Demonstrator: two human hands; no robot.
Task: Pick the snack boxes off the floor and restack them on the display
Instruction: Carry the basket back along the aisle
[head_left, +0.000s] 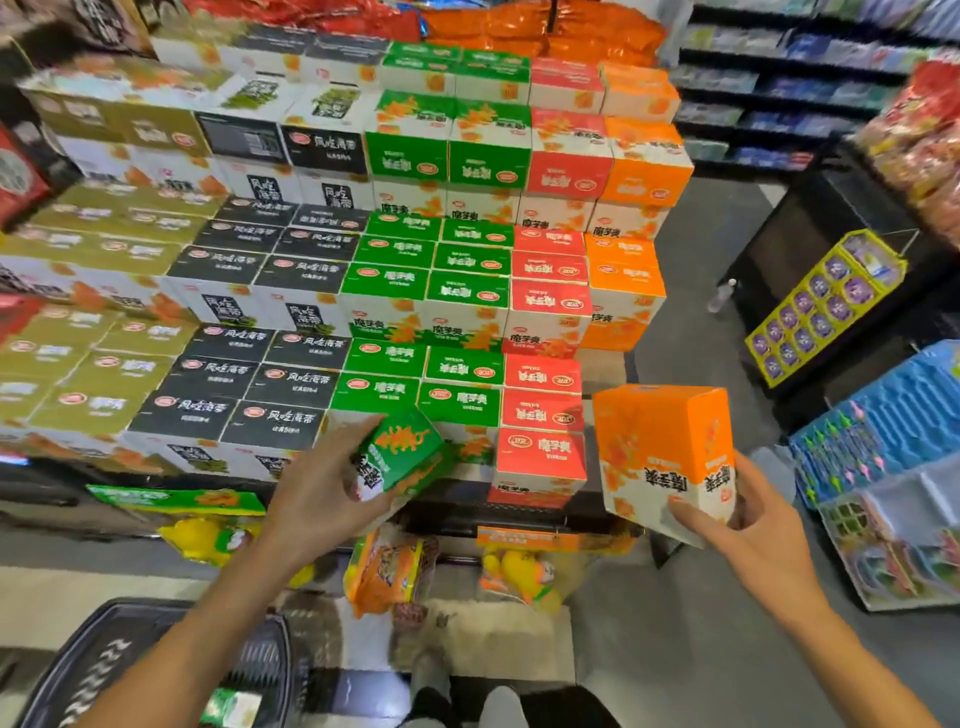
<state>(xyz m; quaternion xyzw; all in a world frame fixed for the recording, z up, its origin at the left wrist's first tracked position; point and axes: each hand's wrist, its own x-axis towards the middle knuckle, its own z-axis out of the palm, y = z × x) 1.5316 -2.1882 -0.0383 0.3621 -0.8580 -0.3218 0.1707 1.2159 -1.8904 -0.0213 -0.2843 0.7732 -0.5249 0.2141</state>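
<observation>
Black basket (130, 654) nearest, below display (363, 291); left hand (317, 499) grips green box (405, 457) at display's green column; right hand (753, 525) grips orange box (665, 447) right of red column; step: restacking 2 boxes; next: seat each squarely, colour-matched.

- I'm standing in a shop, facing a stepped display (415, 260) of snack boxes stacked in colour blocks: olive, black, green, red, orange.
- Aisle shelving (779, 98) packed with goods runs behind it on my right.
- Bagged snacks (387, 571) hang low under the display, and a shopping basket (104, 665) sits by my feet.
</observation>
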